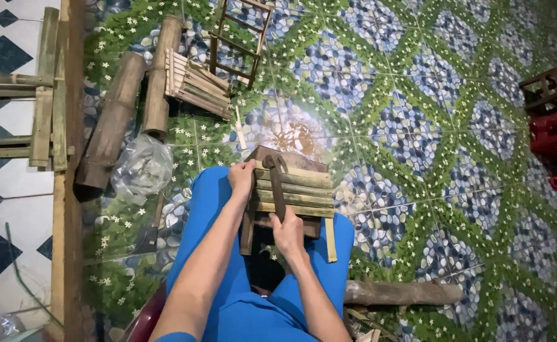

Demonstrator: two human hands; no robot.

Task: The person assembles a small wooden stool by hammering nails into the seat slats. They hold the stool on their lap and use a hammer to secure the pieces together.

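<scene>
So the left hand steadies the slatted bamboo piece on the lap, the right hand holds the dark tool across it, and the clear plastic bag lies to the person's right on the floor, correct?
Not quite. In the head view the clear plastic bag lies to the person's left, beside the bamboo tubes. The rest holds: the left hand steadies the slatted bamboo piece on the lap, and the right hand holds the dark tool across it.

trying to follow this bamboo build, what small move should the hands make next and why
Probably draw the dark tool down across the bamboo slats: the right hand grips its lower end, its hooked top sits at the frame's far edge, and the left hand steadies the frame's left side.
</scene>
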